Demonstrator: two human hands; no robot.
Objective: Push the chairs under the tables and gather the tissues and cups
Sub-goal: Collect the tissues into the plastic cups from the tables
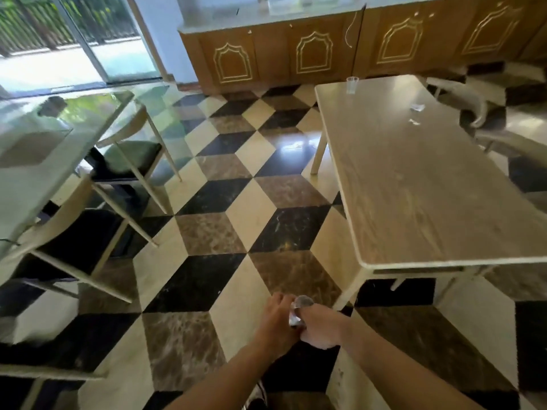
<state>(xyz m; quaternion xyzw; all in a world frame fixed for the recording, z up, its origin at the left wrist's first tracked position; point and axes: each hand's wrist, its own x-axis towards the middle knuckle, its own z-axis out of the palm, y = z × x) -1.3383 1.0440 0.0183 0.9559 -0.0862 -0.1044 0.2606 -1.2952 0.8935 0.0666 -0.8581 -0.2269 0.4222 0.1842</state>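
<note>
My left hand (273, 321) and my right hand (321, 327) meet low in the middle, over the floor. Between them is a clear plastic cup (299, 312) with white tissue (313, 341) bunched under my right hand. Both hands grip this bundle. On the wooden table (414, 184) at the right, a clear cup (352, 84) stands upright near the far left corner. Small crumpled scraps (416, 107) lie further right on it. Two pale chairs with dark seats, one (130, 155) further away and one (71, 241) closer, stand at the glass table (38, 149) on the left.
A chequered tile floor runs between the two tables. Brown cabinets (310, 51) with a pale counter line the back wall. Glass sliding doors (88, 39) are at the far left. Pale chairs (473, 99) stand beyond the wooden table's right side.
</note>
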